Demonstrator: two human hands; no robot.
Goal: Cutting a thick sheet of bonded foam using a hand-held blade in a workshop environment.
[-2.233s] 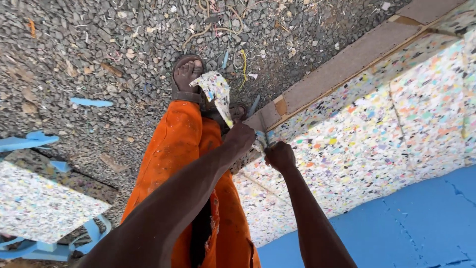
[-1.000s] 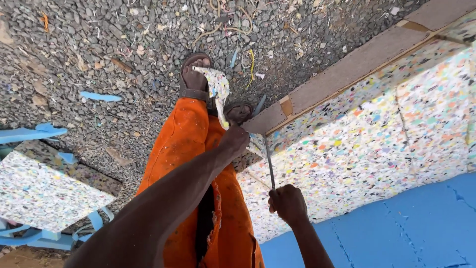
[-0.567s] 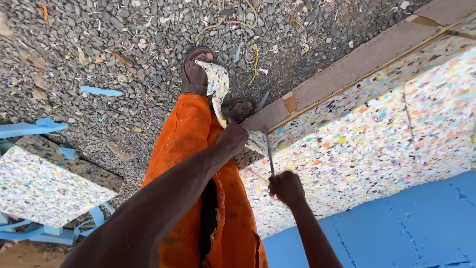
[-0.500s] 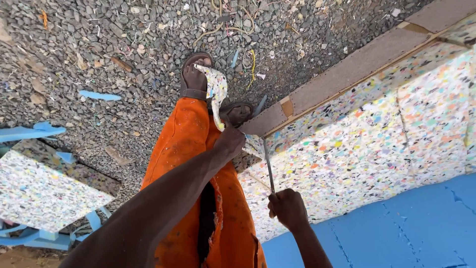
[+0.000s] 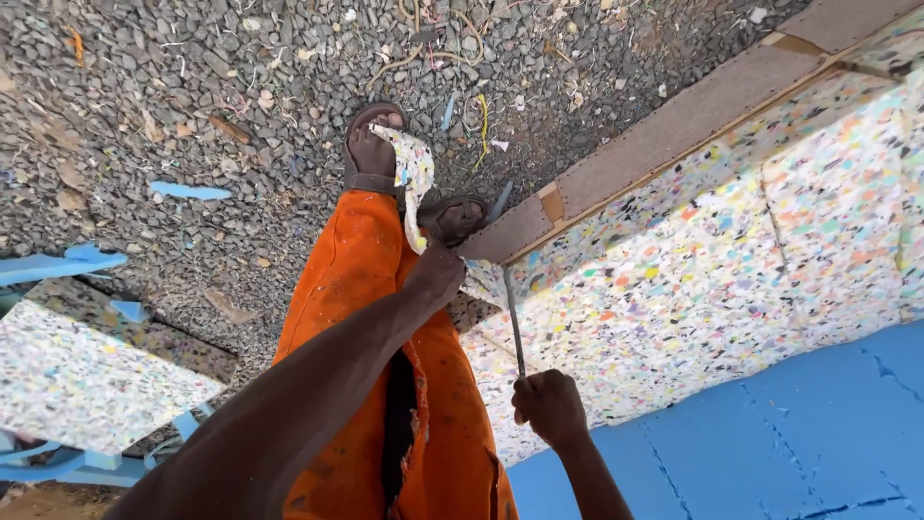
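Now the right hand (image 5: pixel 549 409) grips a thin blade (image 5: pixel 514 323) — it points up toward the left hand (image 5: pixel 438 274), which pinches the speckled foam (image 5: pixel 674 279) edge.

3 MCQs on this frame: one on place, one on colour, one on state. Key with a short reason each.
1. Where is the thin blade?
A. at the corner of the speckled foam slab
B. lying on the gravel
C. on the blue sheet

2. What colour are the trousers?
A. grey
B. orange
C. blue

3. What is the left hand doing?
A. hanging free
B. flat on the gravel
C. gripping a foam strip

Key: 1 A, the right hand holds the blade up along the slab's edge; 2 B, the legs are plainly orange; 3 C, the fingers close on the strip's lower end.
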